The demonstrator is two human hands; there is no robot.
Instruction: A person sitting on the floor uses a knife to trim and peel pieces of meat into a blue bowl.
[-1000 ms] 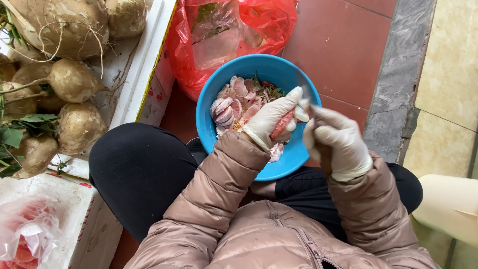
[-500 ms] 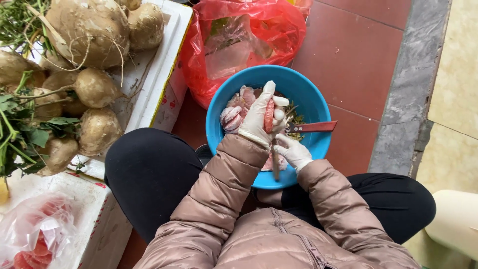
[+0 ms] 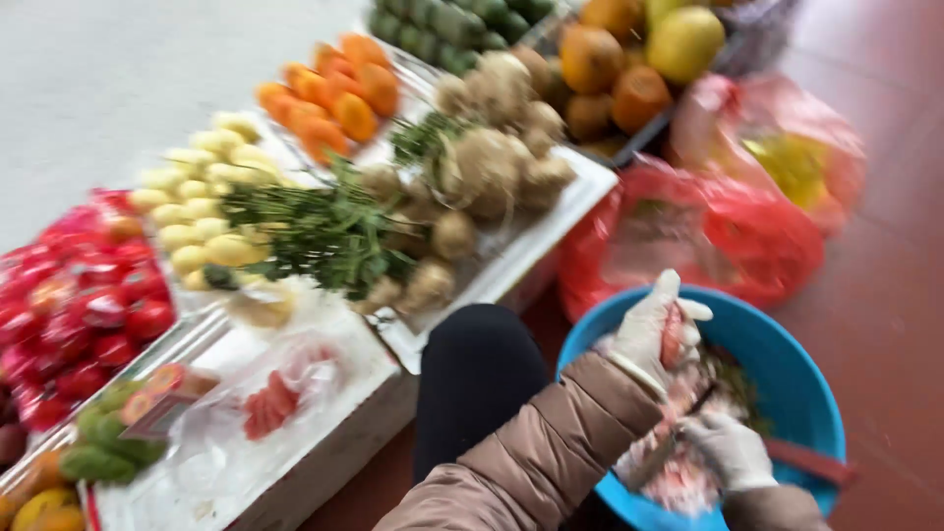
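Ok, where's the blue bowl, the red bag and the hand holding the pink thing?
blue bowl [image 3: 787, 339]: head view, far rim.
red bag [image 3: 728, 246]: head view, middle of the plastic.
left hand [image 3: 657, 329]: head view, gloved palm.

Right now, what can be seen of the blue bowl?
The blue bowl is round, plastic-looking and smooth-rimmed, sitting low at the lower right beside the person's dark-clad knee, in front of a red plastic bag. It holds blurred pinkish-white pieces and greenish scraps. The gloved left hand and right hand work over it; whether either touches it is unclear.
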